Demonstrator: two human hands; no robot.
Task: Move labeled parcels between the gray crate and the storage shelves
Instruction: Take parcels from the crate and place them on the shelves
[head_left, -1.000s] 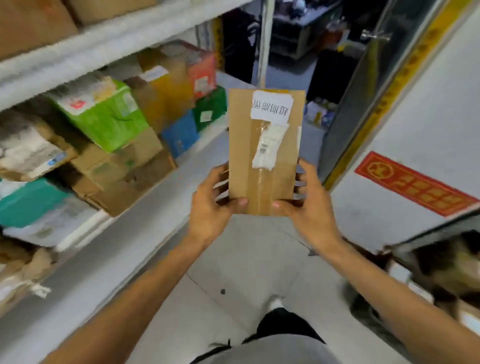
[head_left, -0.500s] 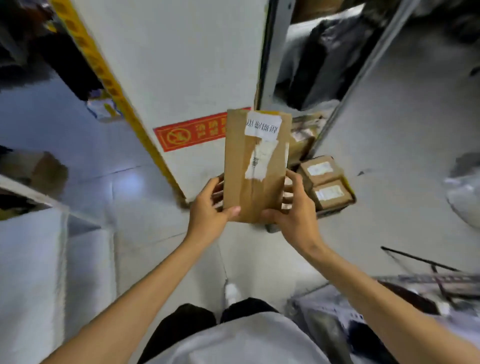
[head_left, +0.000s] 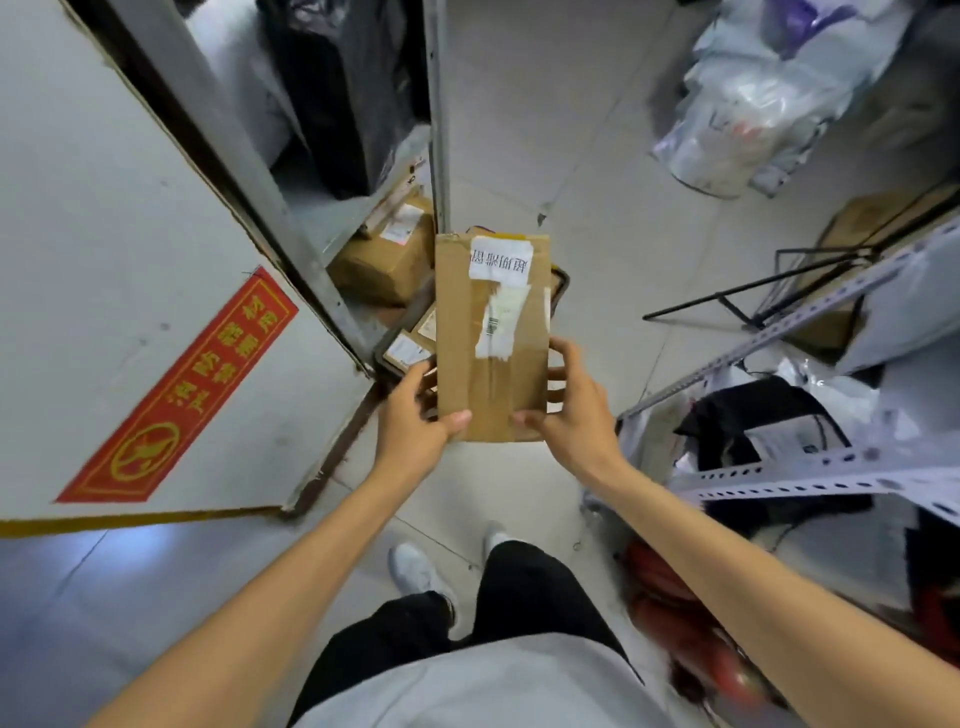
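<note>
L hand (head_left: 410, 426) + R hand (head_left: 576, 415) grip cardboard parcel (head_left: 491, 338) at lower edge, thumbs on front. Gray crate (head_left: 400, 332) just beyond L hand.

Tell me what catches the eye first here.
A tall brown parcel with white labels sits dead centre, held at its lower end by the left hand and right hand. At left, a red sign with yellow characters runs slantwise across a white panel.
</note>
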